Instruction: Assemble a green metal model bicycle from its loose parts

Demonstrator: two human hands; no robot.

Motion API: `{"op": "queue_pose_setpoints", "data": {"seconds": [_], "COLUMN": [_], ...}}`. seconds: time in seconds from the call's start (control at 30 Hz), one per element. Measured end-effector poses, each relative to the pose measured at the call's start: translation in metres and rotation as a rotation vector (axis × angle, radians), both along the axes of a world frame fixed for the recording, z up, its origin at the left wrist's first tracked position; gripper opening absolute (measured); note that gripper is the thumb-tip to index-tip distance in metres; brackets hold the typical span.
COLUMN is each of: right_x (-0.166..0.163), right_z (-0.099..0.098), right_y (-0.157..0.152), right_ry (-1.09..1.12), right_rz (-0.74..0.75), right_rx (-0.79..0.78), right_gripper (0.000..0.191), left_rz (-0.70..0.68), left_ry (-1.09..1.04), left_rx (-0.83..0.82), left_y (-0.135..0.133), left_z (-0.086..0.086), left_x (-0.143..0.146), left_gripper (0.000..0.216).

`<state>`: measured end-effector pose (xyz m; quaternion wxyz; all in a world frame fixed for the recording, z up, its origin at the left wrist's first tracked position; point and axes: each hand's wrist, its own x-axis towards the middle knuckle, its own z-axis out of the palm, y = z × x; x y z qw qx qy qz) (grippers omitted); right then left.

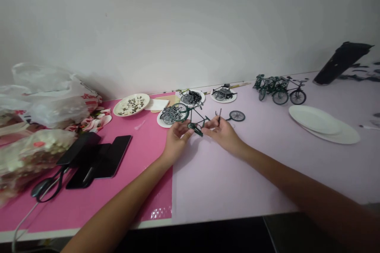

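Above the table, my left hand (pixel 175 138) is closed on a partly assembled green toy bicycle (pixel 198 120), with one wheel (pixel 179 112) attached at its left end. My right hand (pixel 222 132) has its fingers pinched at the right side of the bicycle. Out of these fingers sticks a thin dark stick (pixel 219 115); I cannot make out what it is. Just beyond the right hand, a loose wheel with a fork (pixel 236 116) lies on the pale surface. Behind the left hand stands a small white plate of grey wheels (pixel 162 123), partly hidden by the bicycle.
Farther back are a plate of black parts (pixel 202 97), another parts plate (pixel 233 98) and a bowl of small pieces (pixel 146 99). Finished toy bicycles (pixel 280 91) stand at right, near stacked white plates (pixel 317 120). Phones (pixel 117 154) and plastic bags (pixel 56 102) lie left.
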<state>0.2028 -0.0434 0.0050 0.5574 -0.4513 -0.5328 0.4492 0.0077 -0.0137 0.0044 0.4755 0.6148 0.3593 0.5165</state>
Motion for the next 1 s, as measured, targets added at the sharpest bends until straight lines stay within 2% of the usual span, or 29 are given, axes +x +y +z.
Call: {"op": "queue_pose_setpoints", "data": {"seconds": [0.13, 0.3, 0.37, 0.5, 0.57, 0.67, 0.83, 1.0], "right_x": [-0.004, -0.006, -0.005, -0.004, -0.004, -0.006, -0.008, -0.006], "right_z": [0.003, 0.000, 0.001, 0.004, 0.006, 0.007, 0.005, 0.004], "right_y": [-0.002, -0.003, -0.003, -0.006, -0.009, -0.013, -0.017, -0.017], "right_ry": [0.075, 0.125, 0.111, -0.016, -0.072, -0.141, -0.324, -0.375], "right_rz": [0.021, 0.036, 0.011, -0.059, -0.084, -0.079, -0.036, -0.018], "right_rx": [0.031, 0.119, 0.142, 0.160, 0.150, 0.130, 0.171, 0.185], "right_gripper": [0.065, 0.060, 0.057, 0.051, 0.050, 0.049, 0.043, 0.039], "left_rz": [-0.045, -0.085, -0.043, 0.150, 0.187, 0.125, -0.006, -0.009], "left_ry": [0.039, 0.115, 0.190, 0.374, 0.419, 0.418, 0.316, 0.277], "left_rx": [0.005, 0.029, 0.052, 0.141, 0.189, 0.221, 0.049, 0.043], "left_y": [-0.002, -0.006, -0.009, -0.014, -0.016, -0.018, -0.023, -0.023], "left_z": [0.000, 0.002, 0.004, 0.011, 0.014, 0.017, 0.014, 0.010], "left_x": [0.003, 0.006, 0.005, 0.002, 0.001, 0.002, 0.009, 0.012], "left_gripper": [0.040, 0.034, 0.030, 0.021, 0.020, 0.026, 0.041, 0.033]}}
